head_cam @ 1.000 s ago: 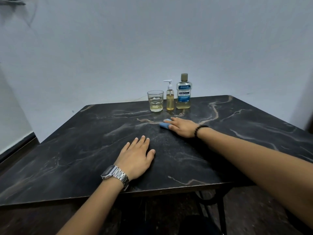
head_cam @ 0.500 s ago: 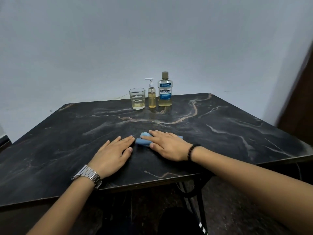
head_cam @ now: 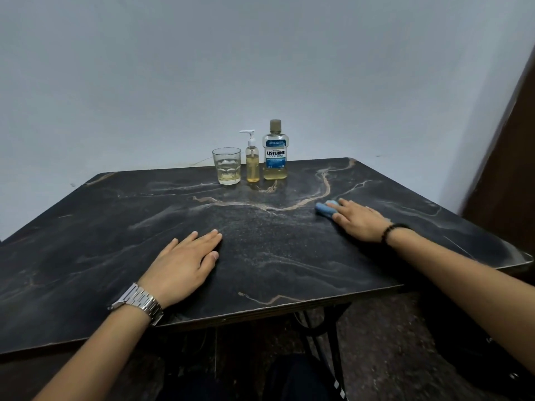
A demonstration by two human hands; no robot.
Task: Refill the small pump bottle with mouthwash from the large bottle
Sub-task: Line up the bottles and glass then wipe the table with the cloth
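At the far edge of the dark marble table (head_cam: 86, 256) stand three things in a row. The small pump bottle (head_cam: 252, 160) holds yellow liquid and has its white pump on. Right of it is the large mouthwash bottle (head_cam: 275, 151), capped, with a little yellow liquid at the bottom. My right hand (head_cam: 359, 219) lies flat on a folded blue cloth (head_cam: 325, 209), pressing it onto the table to the right, well short of the bottles. My left hand (head_cam: 185, 261) rests flat on the table near the front edge, fingers together and empty.
A clear glass (head_cam: 226, 165) with a little yellowish liquid stands left of the pump bottle. A pale wall rises right behind the table. A dark door or panel (head_cam: 509, 169) is at the right. Black metal table legs show below the front edge.
My right hand has slid the blue cloth from the middle of the table, beside my left hand, out to the right. The left hand has stayed flat in place. The view has shifted.
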